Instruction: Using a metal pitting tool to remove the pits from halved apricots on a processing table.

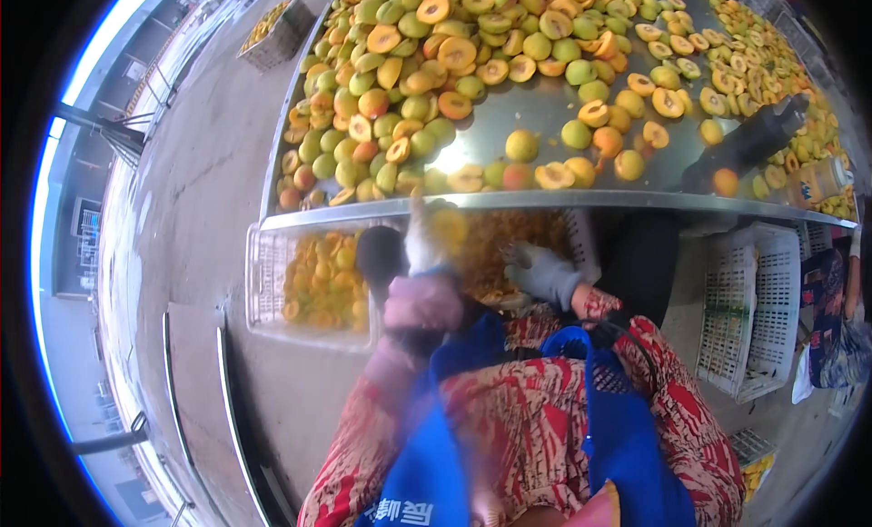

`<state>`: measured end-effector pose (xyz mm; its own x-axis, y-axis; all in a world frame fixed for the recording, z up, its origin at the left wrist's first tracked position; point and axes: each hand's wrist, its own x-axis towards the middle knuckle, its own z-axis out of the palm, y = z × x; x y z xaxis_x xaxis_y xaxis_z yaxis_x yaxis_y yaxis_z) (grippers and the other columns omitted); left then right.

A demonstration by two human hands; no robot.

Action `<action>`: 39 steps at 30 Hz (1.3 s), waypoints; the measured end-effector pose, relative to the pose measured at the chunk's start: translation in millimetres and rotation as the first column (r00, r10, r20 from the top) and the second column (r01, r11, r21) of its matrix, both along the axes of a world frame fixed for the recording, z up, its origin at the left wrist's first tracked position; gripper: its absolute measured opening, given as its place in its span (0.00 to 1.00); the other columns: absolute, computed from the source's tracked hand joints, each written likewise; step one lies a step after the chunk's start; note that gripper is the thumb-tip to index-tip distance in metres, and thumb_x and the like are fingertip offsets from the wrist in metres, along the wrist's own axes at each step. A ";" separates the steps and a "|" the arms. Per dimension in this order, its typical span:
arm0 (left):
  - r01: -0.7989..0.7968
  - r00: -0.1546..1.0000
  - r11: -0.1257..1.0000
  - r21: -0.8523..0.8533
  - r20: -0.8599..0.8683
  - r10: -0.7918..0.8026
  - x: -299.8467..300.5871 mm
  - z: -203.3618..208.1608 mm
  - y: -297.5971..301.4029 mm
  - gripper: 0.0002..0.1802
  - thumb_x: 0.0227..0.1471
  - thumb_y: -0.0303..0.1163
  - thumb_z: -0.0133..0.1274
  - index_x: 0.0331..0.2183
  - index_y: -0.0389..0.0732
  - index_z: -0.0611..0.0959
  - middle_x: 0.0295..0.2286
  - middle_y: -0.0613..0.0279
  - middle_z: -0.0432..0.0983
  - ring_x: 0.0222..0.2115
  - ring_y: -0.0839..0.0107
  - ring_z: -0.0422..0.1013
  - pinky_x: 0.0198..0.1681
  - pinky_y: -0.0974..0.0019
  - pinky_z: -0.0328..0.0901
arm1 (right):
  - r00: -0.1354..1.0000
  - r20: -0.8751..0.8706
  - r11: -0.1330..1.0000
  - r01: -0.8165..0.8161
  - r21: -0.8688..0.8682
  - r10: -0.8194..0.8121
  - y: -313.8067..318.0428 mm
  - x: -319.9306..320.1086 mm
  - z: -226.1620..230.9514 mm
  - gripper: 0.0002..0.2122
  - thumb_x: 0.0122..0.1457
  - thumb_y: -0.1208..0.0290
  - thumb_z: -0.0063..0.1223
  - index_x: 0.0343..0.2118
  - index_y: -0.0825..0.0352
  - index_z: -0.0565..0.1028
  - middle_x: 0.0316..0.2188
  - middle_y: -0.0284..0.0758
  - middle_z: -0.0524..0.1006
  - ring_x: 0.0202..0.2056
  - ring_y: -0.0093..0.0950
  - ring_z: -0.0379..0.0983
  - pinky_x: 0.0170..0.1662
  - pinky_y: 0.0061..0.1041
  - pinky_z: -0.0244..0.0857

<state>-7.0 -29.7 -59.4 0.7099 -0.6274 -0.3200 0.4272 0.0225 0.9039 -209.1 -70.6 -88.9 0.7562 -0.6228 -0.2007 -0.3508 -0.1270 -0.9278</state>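
My left hand (423, 243), in a pale glove, is at the table's near edge, smeared by motion. A blurred yellow fruit half (450, 225) shows right beside it; whether my fingers hold it cannot be made out. To the right, my right hand (538, 271), in a grey-white glove, has its fingers apart with nothing seen in them. Beneath both hands sits a crate (582, 240) of orange-brown pieces, partly hidden. Beyond the edge, the metal table (509, 118) bears a heap of yellow-green stone fruit (400, 100), like peaches or apricots, many cut in half.
A white crate (256, 286) of yellow fruit stands at left under the table edge. White crates (747, 318) are at right, near a patterned dark cloth (823, 291). On the table's right lie a long dark object (749, 147) and a bottle (822, 182). Metal rails (234, 418) lie left.
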 end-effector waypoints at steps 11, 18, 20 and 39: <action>0.215 0.927 0.966 -0.146 -0.280 -0.249 -34.0 55.9 -2.5 0.14 0.54 0.33 0.52 0.42 0.38 0.75 0.34 0.59 0.74 0.32 0.68 0.72 0.36 0.65 0.70 | 0.967 0.244 0.827 0.080 -0.556 0.071 -5.7 39.1 89.1 0.13 0.47 0.72 0.53 0.37 0.63 0.69 0.37 0.42 0.71 0.38 0.46 0.71 0.41 0.39 0.66; -0.072 0.913 0.991 -0.115 0.393 0.112 88.3 29.4 30.2 0.12 0.54 0.28 0.48 0.41 0.35 0.77 0.33 0.60 0.75 0.34 0.69 0.71 0.36 0.67 0.68 | 0.975 -0.038 0.881 -0.212 -0.422 0.217 -30.7 18.4 68.7 0.14 0.51 0.66 0.49 0.41 0.61 0.71 0.36 0.45 0.74 0.39 0.43 0.72 0.43 0.37 0.66; -0.261 0.858 0.965 0.004 0.460 0.230 127.6 47.9 55.1 0.15 0.54 0.32 0.51 0.43 0.37 0.76 0.35 0.61 0.73 0.36 0.71 0.70 0.35 0.70 0.68 | 0.991 -0.026 0.909 0.112 -0.402 -0.134 -72.5 -6.0 97.3 0.09 0.54 0.67 0.47 0.35 0.65 0.69 0.33 0.47 0.73 0.34 0.45 0.72 0.38 0.40 0.65; -0.005 0.608 0.979 0.204 0.778 -0.159 85.7 96.2 -77.7 0.21 0.52 0.28 0.51 0.48 0.33 0.73 0.45 0.57 0.70 0.44 0.69 0.67 0.48 0.69 0.62 | 0.636 -0.168 0.198 -0.024 -0.980 -0.753 -307.8 -79.2 107.3 0.14 0.53 0.59 0.47 0.41 0.55 0.75 0.44 0.42 0.71 0.48 0.39 0.67 0.55 0.44 0.51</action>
<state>78.7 -107.5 36.8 0.6886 -0.6865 0.2338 -0.4579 -0.1617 0.8742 -288.3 -378.4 18.3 0.3415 -0.8185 0.4619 -0.9355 -0.3432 0.0834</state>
